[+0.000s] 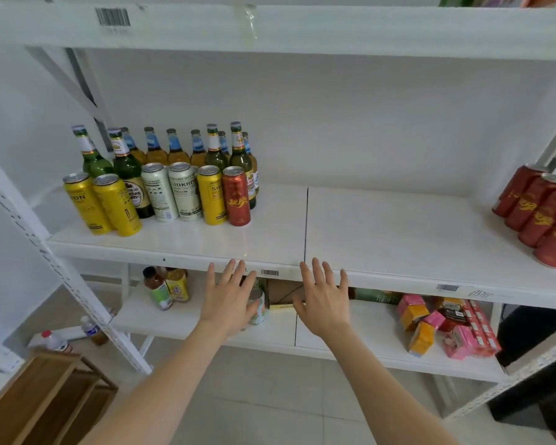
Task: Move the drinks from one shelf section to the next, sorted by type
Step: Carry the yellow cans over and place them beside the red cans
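One white can (186,191) says "SIDKRO", a yellow can (211,194) says "SID", and another yellow can (85,203) says "ON".

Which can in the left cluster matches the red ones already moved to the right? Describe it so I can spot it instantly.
Look at the middle shelf, left of the dark seam. In the cluster of bottles and cans there, follow the front row of cans to its right end. That last can is the red can with gold characters, the only red one among yellow and white neighbours.
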`<move>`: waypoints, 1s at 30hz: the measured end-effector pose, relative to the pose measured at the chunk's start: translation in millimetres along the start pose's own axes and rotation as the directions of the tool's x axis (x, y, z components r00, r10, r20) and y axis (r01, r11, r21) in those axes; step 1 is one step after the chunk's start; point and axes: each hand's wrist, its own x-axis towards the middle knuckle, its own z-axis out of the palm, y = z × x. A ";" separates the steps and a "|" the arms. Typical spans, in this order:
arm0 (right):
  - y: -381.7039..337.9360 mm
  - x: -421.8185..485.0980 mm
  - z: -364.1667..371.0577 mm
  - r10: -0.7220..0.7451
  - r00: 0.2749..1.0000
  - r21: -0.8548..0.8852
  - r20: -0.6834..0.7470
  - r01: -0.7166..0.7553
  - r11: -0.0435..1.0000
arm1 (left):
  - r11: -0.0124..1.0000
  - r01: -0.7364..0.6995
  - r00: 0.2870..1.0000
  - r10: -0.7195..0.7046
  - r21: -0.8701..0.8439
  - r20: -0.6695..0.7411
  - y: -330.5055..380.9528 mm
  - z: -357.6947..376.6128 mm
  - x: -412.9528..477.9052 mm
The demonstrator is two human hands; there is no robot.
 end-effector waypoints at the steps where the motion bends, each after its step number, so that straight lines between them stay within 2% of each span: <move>1: -11.3 6.4 1.6 -0.010 1.000 -0.003 0.005 0.010 1.000 | 1.000 0.016 1.000 -0.016 -0.003 0.005 -11.2 1.5 0.7; 11: -115.8 82.1 23.2 -0.062 0.998 -0.023 0.024 0.062 0.998 | 0.996 0.085 0.996 -0.085 -0.002 -0.001 -132.2 19.3 18.0; 19: -230.4 133.4 28.6 -0.103 0.995 -0.038 -0.013 0.103 0.994 | 0.989 0.150 0.987 -0.150 -0.015 -0.050 -259.0 24.1 10.9; 30: -390.6 185.0 26.6 -0.016 0.994 0.006 -0.106 0.017 1.000 | 0.992 0.127 0.989 -0.125 0.020 -0.077 -450.5 38.4 -5.6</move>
